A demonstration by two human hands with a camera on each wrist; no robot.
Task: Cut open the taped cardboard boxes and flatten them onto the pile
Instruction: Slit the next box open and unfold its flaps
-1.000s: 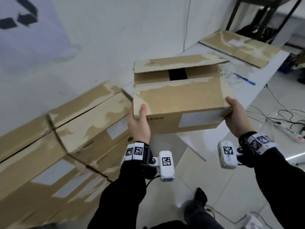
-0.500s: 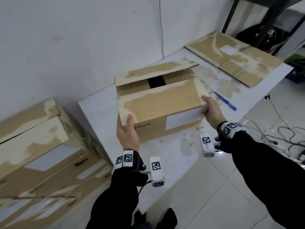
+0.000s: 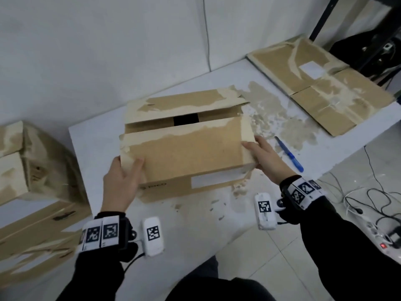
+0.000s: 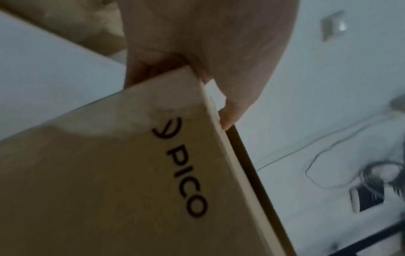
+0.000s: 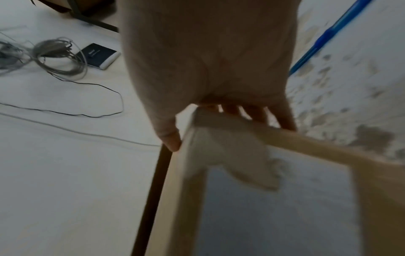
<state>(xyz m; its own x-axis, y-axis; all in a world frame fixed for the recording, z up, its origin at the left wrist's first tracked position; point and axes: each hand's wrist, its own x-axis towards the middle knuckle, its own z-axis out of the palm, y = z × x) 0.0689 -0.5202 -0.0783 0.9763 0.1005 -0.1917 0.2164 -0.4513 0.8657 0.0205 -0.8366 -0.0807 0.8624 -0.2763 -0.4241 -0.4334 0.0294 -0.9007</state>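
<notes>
A brown cardboard box [image 3: 186, 153] marked PICO [image 4: 186, 173] rests on the white table [image 3: 93, 144], its top flaps partly apart with a dark gap between them. My left hand [image 3: 121, 181] grips its near left corner, thumb on top. My right hand [image 3: 264, 159] grips the near right corner [image 5: 219, 124], thumb on the front face and fingers round the end. A blue cutter [image 3: 288, 154] lies on the table just right of the right hand. A pile of flattened cardboard [image 3: 321, 83] lies at the table's far right.
More taped boxes [image 3: 32, 192] are stacked to the left of the table. Bits of torn tape and paper [image 3: 273, 114] litter the tabletop. Cables and a power strip [image 3: 382, 240] lie on the tiled floor at right. A dark metal rack [image 3: 338, 25] stands behind the pile.
Both hands carried the box from the stack on the left over to the table and lowered it onto the surface. The view turned right and down with it.
</notes>
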